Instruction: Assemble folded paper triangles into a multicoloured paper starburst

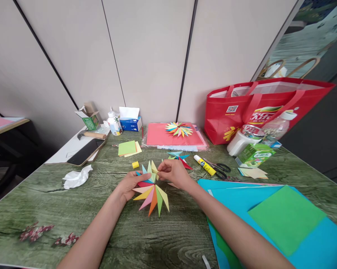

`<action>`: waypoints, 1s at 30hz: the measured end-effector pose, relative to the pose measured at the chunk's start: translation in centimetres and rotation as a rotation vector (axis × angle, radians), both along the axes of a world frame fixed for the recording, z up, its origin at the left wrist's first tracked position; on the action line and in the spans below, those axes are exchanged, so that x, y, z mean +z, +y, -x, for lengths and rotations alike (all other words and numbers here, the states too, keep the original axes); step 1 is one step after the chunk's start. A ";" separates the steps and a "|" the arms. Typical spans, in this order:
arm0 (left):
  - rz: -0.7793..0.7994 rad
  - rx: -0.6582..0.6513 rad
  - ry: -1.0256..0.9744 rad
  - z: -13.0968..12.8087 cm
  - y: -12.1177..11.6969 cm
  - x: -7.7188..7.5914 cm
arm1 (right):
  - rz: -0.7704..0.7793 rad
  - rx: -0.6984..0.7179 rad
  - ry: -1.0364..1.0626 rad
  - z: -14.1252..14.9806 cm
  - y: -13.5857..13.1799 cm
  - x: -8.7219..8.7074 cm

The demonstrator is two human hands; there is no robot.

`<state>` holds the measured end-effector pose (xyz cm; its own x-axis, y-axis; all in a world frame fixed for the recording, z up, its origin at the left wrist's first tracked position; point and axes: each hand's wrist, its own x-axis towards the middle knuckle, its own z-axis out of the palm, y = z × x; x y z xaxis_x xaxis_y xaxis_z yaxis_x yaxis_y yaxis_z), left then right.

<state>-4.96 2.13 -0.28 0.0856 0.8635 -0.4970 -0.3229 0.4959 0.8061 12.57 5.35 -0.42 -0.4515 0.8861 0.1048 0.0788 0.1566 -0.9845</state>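
Note:
My left hand (pixel 128 185) grips a partly built paper star (pixel 152 192) made of many coloured pointed folds, holding it by its left side just above the green wood-grain table (pixel 73 209). My right hand (pixel 174 172) pinches a pale yellow point at the star's top, fingers closed on it. Loose folded points (pixel 178 156) in blue, teal and red lie just beyond my right hand. A finished multicoloured star (pixel 179 129) rests on a pink paper stack (pixel 163 139) at the back.
A glue stick (pixel 204 165) and scissors (pixel 219 169) lie right of my hands. Blue and green sheets (pixel 269 220) cover the near right. A red bag (pixel 258 108), bottle, green carton, sticky notes (pixel 129 148), phone (pixel 86 151), crumpled tissue (pixel 76 177) and tissue box surround the area.

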 end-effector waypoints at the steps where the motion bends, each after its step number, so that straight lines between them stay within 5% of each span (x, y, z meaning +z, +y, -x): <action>1: 0.000 0.000 -0.002 0.0 0.0 0.0 | -0.016 -0.002 0.010 0.1 0.0 -0.1; 30: -0.024 0.035 0.035 -0.2 -0.1 0.5 | -0.061 0.070 -0.090 -0.1 0.0 0.0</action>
<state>-4.79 1.98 0.25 0.0382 0.8772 -0.4786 -0.3113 0.4656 0.8285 12.69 5.31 -0.46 -0.5218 0.8454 0.1139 0.1532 0.2242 -0.9624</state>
